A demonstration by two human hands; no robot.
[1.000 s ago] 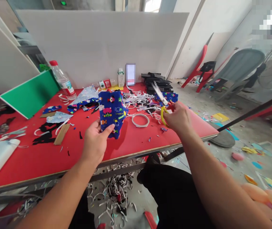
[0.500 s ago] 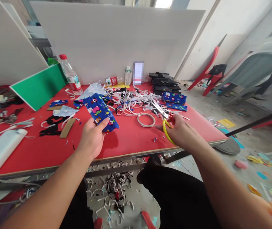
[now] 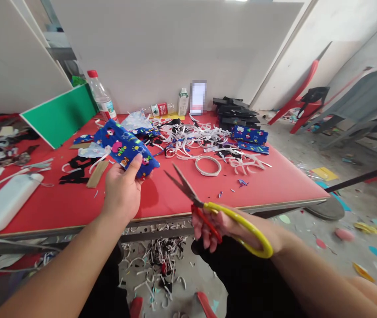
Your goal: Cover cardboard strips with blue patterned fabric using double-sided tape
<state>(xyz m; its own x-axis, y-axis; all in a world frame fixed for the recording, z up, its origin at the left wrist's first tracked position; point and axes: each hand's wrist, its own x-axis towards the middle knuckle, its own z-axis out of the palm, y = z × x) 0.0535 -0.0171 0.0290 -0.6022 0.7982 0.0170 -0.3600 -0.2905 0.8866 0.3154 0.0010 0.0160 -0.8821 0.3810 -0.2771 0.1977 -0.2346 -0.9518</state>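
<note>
My left hand (image 3: 123,187) pinches a blue cloth piece (image 3: 124,148) printed with colourful cartoon figures, thumb on top, held above the red table (image 3: 171,198). In my right hand (image 3: 215,223), at the table's front edge, is a pair of scissors (image 3: 193,196) with one yellow and one red handle. Their blades are parted and point up and left toward the cloth, without touching it. Beyond the blades lies a white ring-shaped coil (image 3: 208,165). A heap of white and black strips (image 3: 195,137) spreads behind it.
Folded blue printed cloths (image 3: 250,134) lie at the right, before a stack of black pieces (image 3: 235,112). A red-capped bottle (image 3: 101,97) stands by a green board (image 3: 59,117). At left is a white device (image 3: 8,203). Scraps litter the floor under the table.
My right hand has come back toward me and turned, swinging the scissors' blades to point left, toward the cloth. The cloth in my left hand has tilted and shifted slightly left.
</note>
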